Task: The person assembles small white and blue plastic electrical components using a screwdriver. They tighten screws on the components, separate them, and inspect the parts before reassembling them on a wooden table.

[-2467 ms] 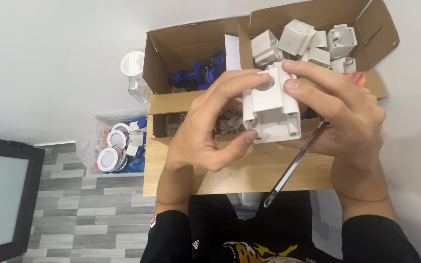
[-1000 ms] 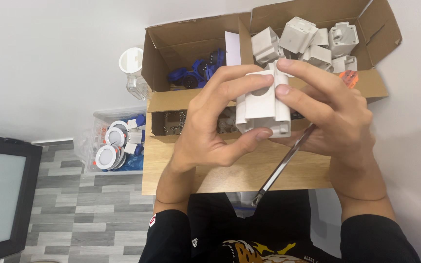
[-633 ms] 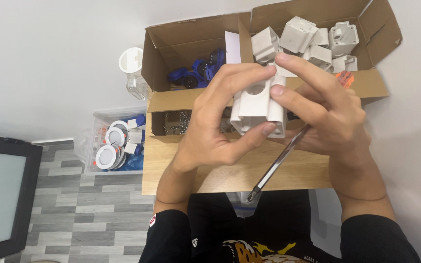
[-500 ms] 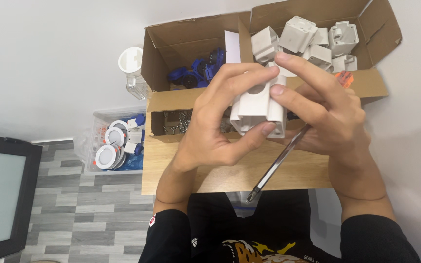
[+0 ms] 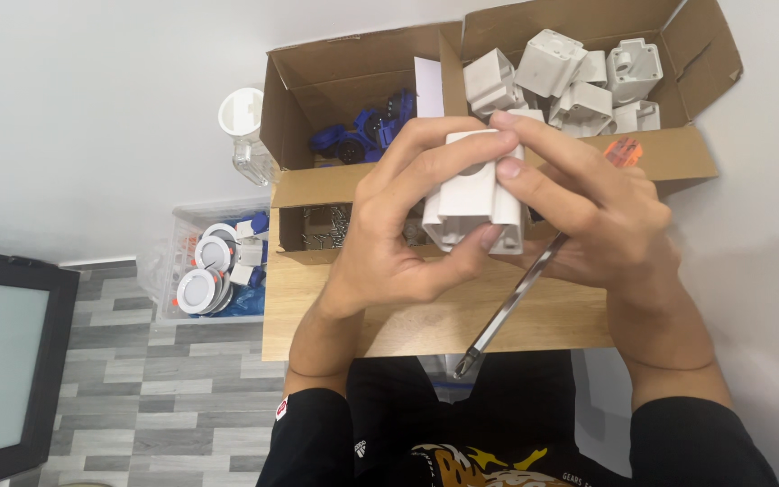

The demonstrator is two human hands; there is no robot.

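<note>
Cardboard box (image 5: 498, 316) at 12 o'clock, full of white housings. Both hands clamp one white plastic housing (image 5: 472, 194) over it — left hand (image 5: 398, 243) at 9, right hand (image 5: 592, 216) at 3, screwdriver (image 5: 516, 302) tucked in the right palm. Looks light, rigid, smooth — best gripped on the flat sides.

Plain white wall (image 5: 92, 108) fills the far side and runs down the right, evenly lit with just soft shadows. Grey wood-look plank floor (image 5: 155, 406) shows at the near left, and a dark-framed panel with a pale greenish face (image 5: 2, 361) sits at the left edge on it.
</note>
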